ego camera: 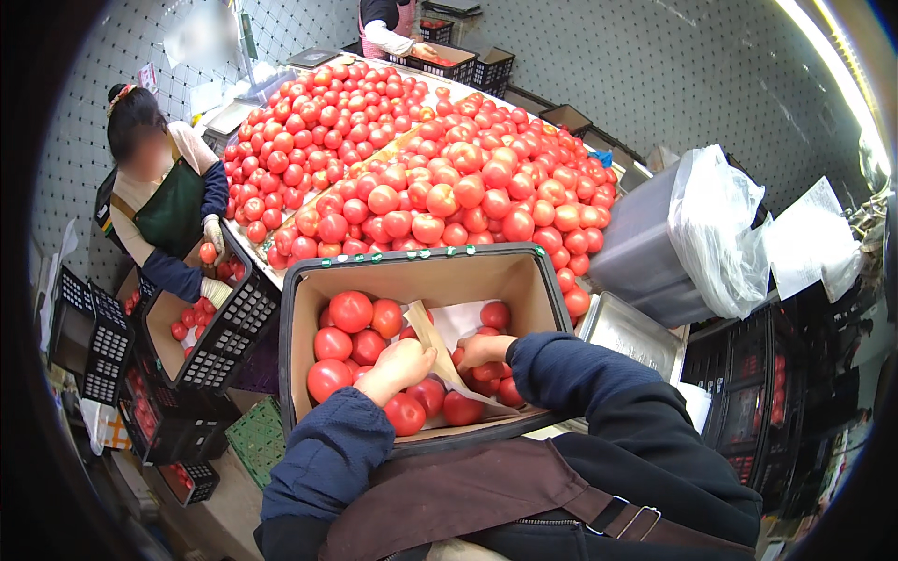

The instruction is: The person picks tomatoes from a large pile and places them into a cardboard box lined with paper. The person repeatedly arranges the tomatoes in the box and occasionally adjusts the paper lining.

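A black-rimmed crate [421, 261] lined with brown cardboard stands right in front of me. Inside it, a brown cardboard divider [436, 343] and white paper [456, 317] run between two groups of red tomatoes. My left hand [398, 366] has its fingers curled against the divider's edge, above the larger tomatoes [351, 311] on the left side. On the right side, my right hand [485, 349] reaches down with bent fingers among smaller tomatoes [495, 314]. Its fingertips touch tomatoes, but whether it grips one is hidden.
Behind the crate, a table holds a large tomato heap [449, 189], split by a wooden strip [382, 156]. A gloved co-worker [172, 203] handles tomatoes over another crate [231, 336] at left. A grey bin [638, 231] with plastic bags and a metal tray [628, 336] stand right.
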{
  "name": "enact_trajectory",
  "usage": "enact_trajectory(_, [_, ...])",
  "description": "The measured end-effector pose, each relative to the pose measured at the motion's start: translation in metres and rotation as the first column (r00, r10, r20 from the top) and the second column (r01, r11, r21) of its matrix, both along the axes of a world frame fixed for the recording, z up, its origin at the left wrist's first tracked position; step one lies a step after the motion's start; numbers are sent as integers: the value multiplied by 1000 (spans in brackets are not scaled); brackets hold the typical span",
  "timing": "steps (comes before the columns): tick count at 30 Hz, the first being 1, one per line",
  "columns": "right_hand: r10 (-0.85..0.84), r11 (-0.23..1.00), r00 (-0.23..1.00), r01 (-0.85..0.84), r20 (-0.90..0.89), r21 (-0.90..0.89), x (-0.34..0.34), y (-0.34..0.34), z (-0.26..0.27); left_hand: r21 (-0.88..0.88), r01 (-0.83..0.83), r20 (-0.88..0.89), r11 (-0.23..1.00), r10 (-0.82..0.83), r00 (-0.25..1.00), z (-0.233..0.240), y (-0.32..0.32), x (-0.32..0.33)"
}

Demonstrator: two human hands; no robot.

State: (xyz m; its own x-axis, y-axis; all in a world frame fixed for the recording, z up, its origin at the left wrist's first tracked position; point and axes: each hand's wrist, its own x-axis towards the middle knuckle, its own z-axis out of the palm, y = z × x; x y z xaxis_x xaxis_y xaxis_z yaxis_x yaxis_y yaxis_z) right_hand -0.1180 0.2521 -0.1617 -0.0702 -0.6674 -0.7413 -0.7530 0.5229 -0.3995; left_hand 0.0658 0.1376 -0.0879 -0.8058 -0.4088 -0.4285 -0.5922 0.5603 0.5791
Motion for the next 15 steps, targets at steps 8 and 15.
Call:
enact_trajectory(8, [-364,684,480,719,798,-120,-48,18,122,-1,32,-36,999,-32,999,-8,-1,1])
enact_trajectory(15, [-281,39,-212,972,936,232,-147,46,172,6,44,-64,999,-43,997,-10,0,-1])
